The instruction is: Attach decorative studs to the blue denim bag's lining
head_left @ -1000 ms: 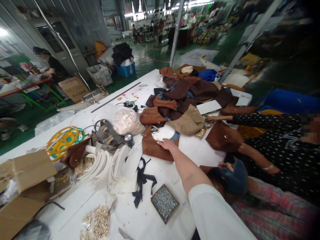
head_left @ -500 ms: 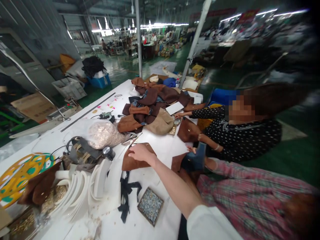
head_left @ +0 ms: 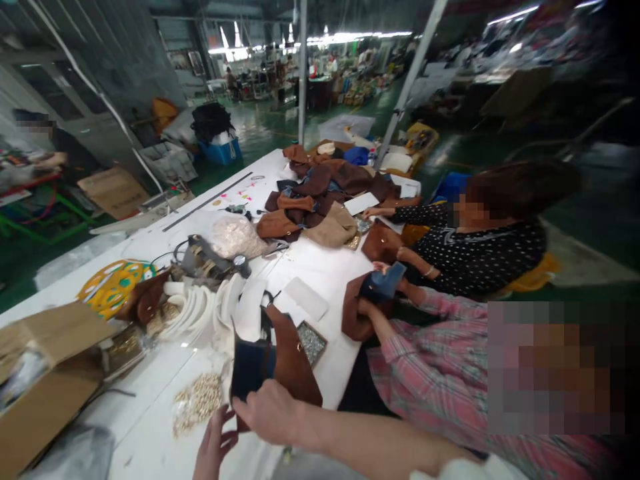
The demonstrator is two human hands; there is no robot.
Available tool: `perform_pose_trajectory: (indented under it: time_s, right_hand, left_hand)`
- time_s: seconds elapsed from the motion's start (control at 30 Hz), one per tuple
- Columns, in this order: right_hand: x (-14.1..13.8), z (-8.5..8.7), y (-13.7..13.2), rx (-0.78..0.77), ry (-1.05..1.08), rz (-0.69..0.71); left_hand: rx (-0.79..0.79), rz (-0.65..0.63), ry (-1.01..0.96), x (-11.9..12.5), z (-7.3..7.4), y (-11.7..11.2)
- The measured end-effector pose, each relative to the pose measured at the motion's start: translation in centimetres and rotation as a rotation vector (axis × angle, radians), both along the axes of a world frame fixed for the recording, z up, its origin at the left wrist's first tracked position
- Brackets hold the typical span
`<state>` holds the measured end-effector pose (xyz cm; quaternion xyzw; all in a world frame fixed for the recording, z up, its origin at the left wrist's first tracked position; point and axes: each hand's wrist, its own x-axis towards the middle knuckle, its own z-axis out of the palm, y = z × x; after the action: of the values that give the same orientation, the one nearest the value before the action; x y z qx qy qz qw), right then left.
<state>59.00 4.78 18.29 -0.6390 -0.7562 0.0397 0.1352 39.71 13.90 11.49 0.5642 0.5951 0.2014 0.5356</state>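
My right hand (head_left: 273, 413) is closed on the lower edge of a brown leather piece (head_left: 293, 360) with a dark navy lining (head_left: 250, 370), held up just above the white table (head_left: 320, 263) near its front edge. My left hand (head_left: 213, 448) comes up from below with its fingers apart, touching the bottom of the same piece. A small tray of silver studs (head_left: 313, 341) lies partly hidden behind the piece. Loose gold studs (head_left: 197, 400) lie to its left.
A person in a plaid shirt (head_left: 430, 373) sits close on my right, holding a brown and blue piece (head_left: 373, 297). Beyond, a person in a dotted top works by a heap of brown leather pieces (head_left: 320, 197). White curved parts (head_left: 200, 310) and cardboard boxes (head_left: 47, 373) lie at left.
My right hand has pulled the brown piece from the middle of the table back toward me and lifted it. My left hand has come into view under it. The view has swung.
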Motion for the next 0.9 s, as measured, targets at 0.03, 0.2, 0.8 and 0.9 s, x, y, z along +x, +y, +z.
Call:
perform_pose_trajectory:
  time_s: [0.03,0.2,0.8,0.9]
  right_hand:
    - [-1.7,-2.3,-0.6,-0.034,-0.009,0.045]
    - [-6.5,-9.2,-3.2,-0.12,-0.028,0.168]
    - [-11.4,-4.6,-3.0,-0.745,-0.196,-0.192]
    - [-10.2,-2.9,-3.1,-0.761,-0.198,-0.236]
  left_hand:
    - [-0.071,-0.018,-0.026,-1.1,-0.4,0.5]
    - [0.1,-0.213,0.267,-4.1,-3.2,1.2]
    - [0.312,-0.422,0.606,-5.0,-2.9,1.5]
    - [0.275,-0.224,0.373,-6.4,-3.0,0.7]
